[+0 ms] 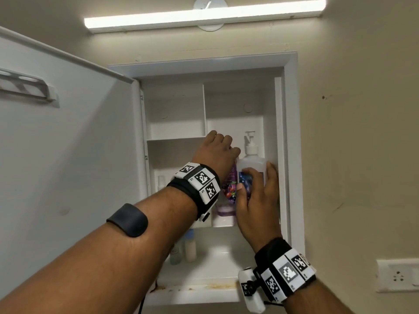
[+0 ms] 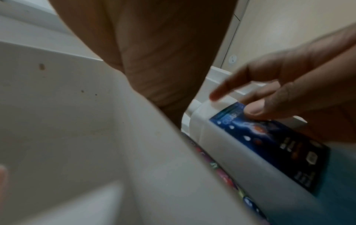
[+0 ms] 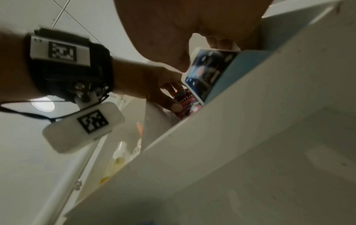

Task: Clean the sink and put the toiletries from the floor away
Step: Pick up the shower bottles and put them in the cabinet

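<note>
The right hand's fingers (image 2: 256,109) are curled round the pump bottle (image 1: 252,163), thumb on its blue label and the others round its far side, as the wrist views show. The bottle stands upright in the right-hand compartment of the cabinet (image 1: 292,137), on the middle shelf, touching or just beside the purple bottle (image 1: 231,191). The left hand's fingers (image 3: 173,105) are bent over the top and side of that purple bottle; the thumb presses its label, so the hand appears to clamp it, though the fingertips are hidden in the head view. To do this step well, the person would probably steady the purple bottle with the left hand (image 1: 217,152) while the right hand (image 1: 256,207) slides the pump bottle back until its base sits flat and fully on the shelf, pump head clear of the shelf edge above, then let go gently so neither tips. The gap looks tight, so a shove could knock one over. Outward, both wrists wear marker bands; the left forearm reaches up across from the lower left, the right rises from below, palm facing left. Small bottles (image 1: 189,245) stand on the bottom shelf. The door (image 1: 68,143) hangs open at left.
</note>
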Available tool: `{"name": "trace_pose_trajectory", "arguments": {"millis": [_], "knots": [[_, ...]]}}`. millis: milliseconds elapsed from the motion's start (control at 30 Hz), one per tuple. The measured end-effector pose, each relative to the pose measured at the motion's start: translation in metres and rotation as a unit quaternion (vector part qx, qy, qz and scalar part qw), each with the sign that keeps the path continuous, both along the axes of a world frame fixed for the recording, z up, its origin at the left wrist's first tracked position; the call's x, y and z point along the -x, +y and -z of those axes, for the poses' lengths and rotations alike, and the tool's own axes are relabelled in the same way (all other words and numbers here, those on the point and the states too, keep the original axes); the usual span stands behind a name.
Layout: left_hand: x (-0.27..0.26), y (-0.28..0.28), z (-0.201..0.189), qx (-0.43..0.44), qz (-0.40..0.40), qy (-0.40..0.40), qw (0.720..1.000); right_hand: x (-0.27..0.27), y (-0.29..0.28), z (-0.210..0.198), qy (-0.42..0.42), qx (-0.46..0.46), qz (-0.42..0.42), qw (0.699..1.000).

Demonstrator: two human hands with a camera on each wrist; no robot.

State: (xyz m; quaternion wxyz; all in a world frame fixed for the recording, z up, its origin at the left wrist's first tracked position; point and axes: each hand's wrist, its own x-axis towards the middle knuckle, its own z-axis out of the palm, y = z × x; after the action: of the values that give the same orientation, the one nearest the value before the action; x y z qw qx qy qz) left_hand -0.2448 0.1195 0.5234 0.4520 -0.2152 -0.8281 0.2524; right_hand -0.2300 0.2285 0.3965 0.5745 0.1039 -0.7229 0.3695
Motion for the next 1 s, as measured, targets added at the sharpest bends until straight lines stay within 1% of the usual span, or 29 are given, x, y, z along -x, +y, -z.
{"name": "trace_pose_trajectory", "arguments": {"millis": [100, 233, 333, 400, 500, 600, 733, 867, 1000], "knots": [[-0.002, 0.001, -0.005, 0.011, -0.019, -0.011, 1.000, 0.008, -0.003, 0.008, -0.001, -0.019, 0.031, 0.999], [0.001, 0.001, -0.010, 0.039, -0.004, -0.012, 0.999, 0.010, -0.001, 0.017, 0.002, -0.059, 0.043, 0.997], [0.002, 0.001, -0.009, 0.064, 0.020, -0.017, 0.998, 0.010, 0.005, 0.021, -0.013, -0.115, 0.108, 0.987], [0.003, 0.001, -0.007, 0.074, 0.021, -0.030, 0.997, 0.009, 0.009, 0.024, -0.024, -0.149, 0.132, 0.980], [0.004, 0.000, -0.004, 0.079, 0.018, -0.038, 0.996, 0.005, 0.019, 0.033, -0.036, -0.175, 0.117, 0.977], [0.002, -0.001, 0.000, 0.076, 0.017, -0.040, 0.996, -0.001, 0.034, 0.044, -0.058, -0.176, 0.098, 0.978], [-0.004, 0.002, 0.002, 0.071, 0.007, -0.058, 0.996, -0.005, 0.047, 0.046, -0.048, -0.186, 0.103, 0.976], [-0.005, 0.001, 0.009, 0.069, 0.003, -0.040, 0.997, -0.011, 0.050, 0.051, -0.047, -0.207, 0.110, 0.971], [-0.008, 0.001, 0.023, 0.029, 0.005, -0.042, 0.999, -0.014, 0.055, 0.063, -0.029, -0.231, 0.125, 0.964]]}}
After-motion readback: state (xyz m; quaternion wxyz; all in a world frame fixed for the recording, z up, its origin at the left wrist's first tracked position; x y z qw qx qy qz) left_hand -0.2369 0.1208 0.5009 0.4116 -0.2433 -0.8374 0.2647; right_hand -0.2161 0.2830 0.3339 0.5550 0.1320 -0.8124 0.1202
